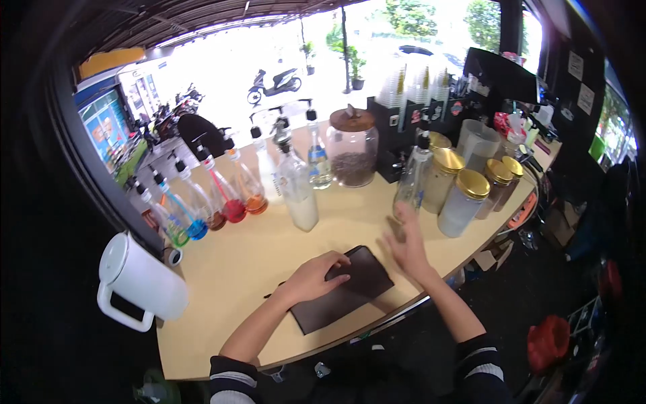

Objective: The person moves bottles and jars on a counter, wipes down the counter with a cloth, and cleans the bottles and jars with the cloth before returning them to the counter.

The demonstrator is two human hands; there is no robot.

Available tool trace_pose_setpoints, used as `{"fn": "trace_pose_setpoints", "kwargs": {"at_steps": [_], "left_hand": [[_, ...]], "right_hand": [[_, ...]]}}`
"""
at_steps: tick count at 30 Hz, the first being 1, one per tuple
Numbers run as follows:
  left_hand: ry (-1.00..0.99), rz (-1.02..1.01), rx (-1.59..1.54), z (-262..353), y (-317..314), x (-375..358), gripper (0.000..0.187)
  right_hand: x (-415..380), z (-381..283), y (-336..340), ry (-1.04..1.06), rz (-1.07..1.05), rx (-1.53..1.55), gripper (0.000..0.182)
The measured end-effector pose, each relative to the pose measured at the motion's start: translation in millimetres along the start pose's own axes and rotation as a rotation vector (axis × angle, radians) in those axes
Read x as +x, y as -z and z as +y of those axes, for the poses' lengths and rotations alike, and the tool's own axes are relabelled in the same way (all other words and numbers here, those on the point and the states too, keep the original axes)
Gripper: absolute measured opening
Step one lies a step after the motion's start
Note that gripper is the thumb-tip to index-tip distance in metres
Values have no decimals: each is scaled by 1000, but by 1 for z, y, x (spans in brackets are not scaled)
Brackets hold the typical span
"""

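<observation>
A dark, flat rectangular piece that looks like a folder or mat (356, 286) lies near the front edge of the wooden counter (235, 296). My left hand (316, 277) is at its upper left side, fingers loosely spread over it. To the right, my right hand (409, 246) is raised with its fingers apart and somewhat blurred. Its fingertips come close to the base of a clear pump bottle (412, 178); whether they touch cannot be made out. Another pump bottle with whitish contents (298, 195) stands ahead of my left hand.
Several pump bottles with coloured liquid, one blue (195, 227), line the left back. A white lidded pitcher (145, 279) stands at the left edge. Behind are a wooden-lidded glass jar (353, 151) and stacked plastic cups (390, 87). Gold-lidded jars (463, 207) stand right.
</observation>
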State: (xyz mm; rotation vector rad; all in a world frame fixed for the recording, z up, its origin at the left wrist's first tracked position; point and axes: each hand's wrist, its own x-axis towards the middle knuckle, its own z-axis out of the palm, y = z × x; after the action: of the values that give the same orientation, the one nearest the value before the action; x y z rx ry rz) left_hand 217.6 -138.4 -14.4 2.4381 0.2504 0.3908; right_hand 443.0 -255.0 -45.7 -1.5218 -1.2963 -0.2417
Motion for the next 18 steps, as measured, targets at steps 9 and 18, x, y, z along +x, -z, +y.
{"fn": "trace_pose_setpoints", "kwargs": {"at_steps": [9, 18], "left_hand": [[-109, 404, -603, 4, -69, 143, 31], [2, 393, -206, 27, -66, 181, 79]], "right_hand": [[88, 79, 19, -128, 145, 264, 61], [84, 52, 38, -47, -109, 289, 42]]}}
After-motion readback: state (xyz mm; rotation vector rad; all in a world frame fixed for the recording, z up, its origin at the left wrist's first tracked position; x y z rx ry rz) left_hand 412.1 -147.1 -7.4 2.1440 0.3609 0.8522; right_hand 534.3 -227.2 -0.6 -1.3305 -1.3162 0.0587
